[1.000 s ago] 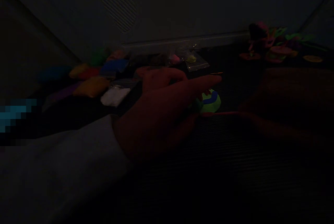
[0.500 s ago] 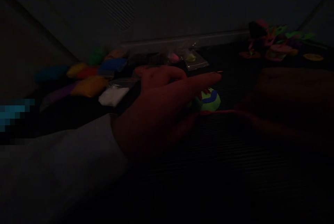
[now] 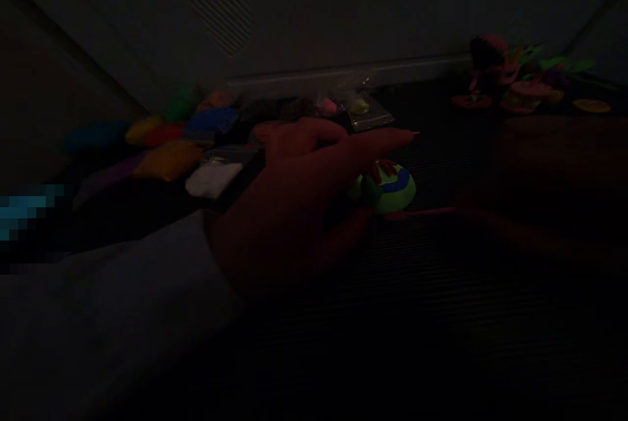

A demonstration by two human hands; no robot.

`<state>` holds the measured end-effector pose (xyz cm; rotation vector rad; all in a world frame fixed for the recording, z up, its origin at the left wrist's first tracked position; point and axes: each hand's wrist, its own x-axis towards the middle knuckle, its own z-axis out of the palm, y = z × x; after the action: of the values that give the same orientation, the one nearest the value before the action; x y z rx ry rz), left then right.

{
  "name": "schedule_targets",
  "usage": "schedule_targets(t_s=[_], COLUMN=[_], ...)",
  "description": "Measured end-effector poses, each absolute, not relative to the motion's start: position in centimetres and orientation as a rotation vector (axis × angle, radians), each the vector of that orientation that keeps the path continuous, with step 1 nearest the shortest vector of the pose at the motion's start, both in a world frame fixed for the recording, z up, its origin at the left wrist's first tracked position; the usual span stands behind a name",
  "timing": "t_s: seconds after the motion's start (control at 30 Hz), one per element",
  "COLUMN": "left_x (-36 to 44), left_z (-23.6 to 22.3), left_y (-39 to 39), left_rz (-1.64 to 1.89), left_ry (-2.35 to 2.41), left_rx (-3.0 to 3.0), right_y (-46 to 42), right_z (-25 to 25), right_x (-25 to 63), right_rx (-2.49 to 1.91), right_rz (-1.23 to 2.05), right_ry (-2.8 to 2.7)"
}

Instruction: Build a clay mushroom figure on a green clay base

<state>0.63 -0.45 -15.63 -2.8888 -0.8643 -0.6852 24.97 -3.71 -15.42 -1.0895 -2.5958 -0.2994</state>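
At the lime piece (image 3: 403,200): left hand (image 3: 275,218) around it, thin pink strip (image 3: 432,212) at its near edge

Very dark view. Lime piece, with a blue band (image 3: 402,180), sits centre-right on the dark ribbed surface (image 3: 402,277), partly covered by the left hand. Left index stretches out above it, thumb low beside a dark green lump (image 3: 371,190), other fingers bent; gripping or just resting, can't tell. Right hand (image 3: 544,192) mostly lost in shadow; fingers look pinched on the strip's outer end, inner end by the lime edge. Strand or tool, can't say.

My read: step in hand is detail work at that edge, left steadying, right working. Next move calls for a light, level touch: don't smear the band, don't let the piece slide.

Containers: clear bag with a white block (image 3: 212,179) beyond the left sleeve (image 3: 161,277); orange pack (image 3: 169,161) and purple pack (image 3: 120,171) near it, blue pack (image 3: 210,121) further back. Yellow lump (image 3: 360,107) on or in a clear pouch (image 3: 373,119), pink lump (image 3: 327,106) just left. Can't make out any seals.
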Motion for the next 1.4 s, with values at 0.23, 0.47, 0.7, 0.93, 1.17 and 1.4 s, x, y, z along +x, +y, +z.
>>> schedule_targets(t_s=[0.23, 0.47, 0.7, 0.93, 1.17, 1.4], left_x=[0.9, 0.7, 0.9, 0.9, 1.1, 1.1], left_z=[-15.6, -15.7, -15.5, -15.6, -15.8, -15.6], left_y=[-0.4, -0.2, -0.3, -0.2, 0.0, 0.0], left_rz=[-0.692, -0.662, -0.670, -0.672, -0.690, -0.652], left_ry=[-0.849, -0.866, -0.860, -0.857, -0.855, -0.870], left_rx=[-2.883, -2.864, -2.868, -2.856, -2.878, -2.886], right_y=[-3.1, -3.1, -3.0, -2.7, -2.6, -3.0], right_z=[-16.0, -15.9, -16.1, -16.3, -16.5, -16.3], right_x=[24.5, 24.3, 24.5, 24.5, 24.3, 24.4], right_rx=[-0.791, -0.761, -0.749, -0.783, -0.795, -0.766], right_rz=[-0.336, -0.386, -0.374, -0.419, -0.438, -0.429], right_ry=[-2.639, -2.653, -2.672, -2.673, -2.661, -2.661])
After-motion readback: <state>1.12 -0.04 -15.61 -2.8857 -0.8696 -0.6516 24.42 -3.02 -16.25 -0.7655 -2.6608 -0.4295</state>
